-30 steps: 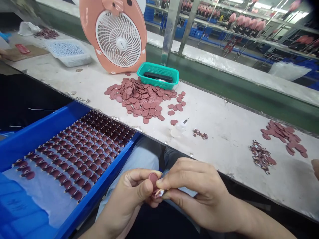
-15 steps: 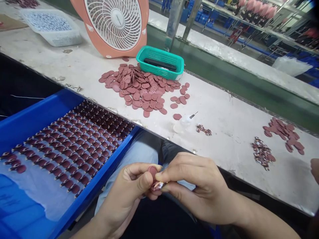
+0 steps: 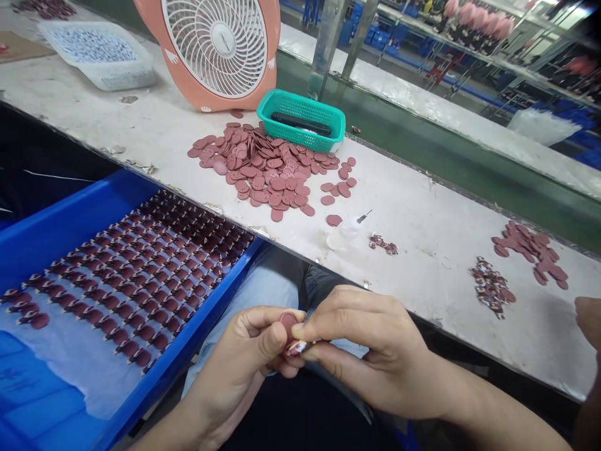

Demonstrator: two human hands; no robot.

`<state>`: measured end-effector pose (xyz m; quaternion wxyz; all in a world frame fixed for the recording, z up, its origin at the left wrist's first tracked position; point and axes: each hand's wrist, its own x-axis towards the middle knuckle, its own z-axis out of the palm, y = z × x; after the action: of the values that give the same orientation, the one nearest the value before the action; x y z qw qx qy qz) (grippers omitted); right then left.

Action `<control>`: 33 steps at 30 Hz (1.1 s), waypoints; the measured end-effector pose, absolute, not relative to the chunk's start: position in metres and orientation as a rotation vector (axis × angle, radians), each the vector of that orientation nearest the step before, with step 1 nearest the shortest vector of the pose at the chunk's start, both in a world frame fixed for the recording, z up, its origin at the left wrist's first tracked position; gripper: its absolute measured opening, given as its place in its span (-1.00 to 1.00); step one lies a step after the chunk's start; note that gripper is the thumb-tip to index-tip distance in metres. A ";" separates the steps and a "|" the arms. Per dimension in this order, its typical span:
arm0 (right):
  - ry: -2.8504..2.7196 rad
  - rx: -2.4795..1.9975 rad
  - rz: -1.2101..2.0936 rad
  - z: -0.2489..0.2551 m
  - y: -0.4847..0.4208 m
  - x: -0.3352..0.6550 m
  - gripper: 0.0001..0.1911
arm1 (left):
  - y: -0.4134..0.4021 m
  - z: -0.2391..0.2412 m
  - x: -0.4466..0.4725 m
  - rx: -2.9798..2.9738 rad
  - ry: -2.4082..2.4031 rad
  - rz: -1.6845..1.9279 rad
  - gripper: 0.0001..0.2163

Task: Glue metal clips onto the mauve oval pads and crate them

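My left hand is closed, with a reddish-brown oval disc pinched between thumb and fingers. Against the disc's lower end sits a small white, orange and dark brown piece, which the thumb and fingertips of my right hand pinch. The two hands meet above my lap, below the table's front edge. Fingers cover most of the small piece, so I cannot make out its kind. Left of my hands, a blue tray holds rows of similar discs with small dark and white parts attached.
On the table lie a large pile of oval discs, a clear needle-tipped bottle, small brown pieces and another disc pile. Behind stand a green basket, an orange fan and a white tub. Another person's hand is at right.
My hands keep nearly the same pinch on the disc and small piece. At the right edge, the other person's hand shows further into view. A small brown item now appears behind the green basket.
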<state>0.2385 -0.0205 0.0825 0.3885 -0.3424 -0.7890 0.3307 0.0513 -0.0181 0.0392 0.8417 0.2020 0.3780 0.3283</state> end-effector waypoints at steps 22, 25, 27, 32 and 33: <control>-1.855 -1.034 1.023 0.063 -0.009 0.227 -0.73 | -0.010 0.016 0.039 0.147 0.736 0.683 -0.67; -1.856 -1.044 1.023 0.063 -0.008 0.225 -0.74 | -0.011 0.013 0.037 0.184 0.718 0.692 -0.65; -1.855 -1.051 1.027 0.062 -0.007 0.224 -0.76 | -0.011 0.012 0.036 0.211 0.698 0.694 -0.65; -1.851 -1.024 0.974 0.056 -0.005 0.220 -0.78 | -0.005 0.014 0.037 0.259 0.679 0.664 -0.54; -1.852 -1.023 0.925 0.054 -0.005 0.219 -0.78 | -0.004 0.014 0.037 0.259 0.694 0.661 -0.52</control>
<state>0.2187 -0.0049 0.0537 0.4044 -0.4053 -0.7335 0.3663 0.0367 -0.0043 0.0140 0.8793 0.1243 0.3329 0.3171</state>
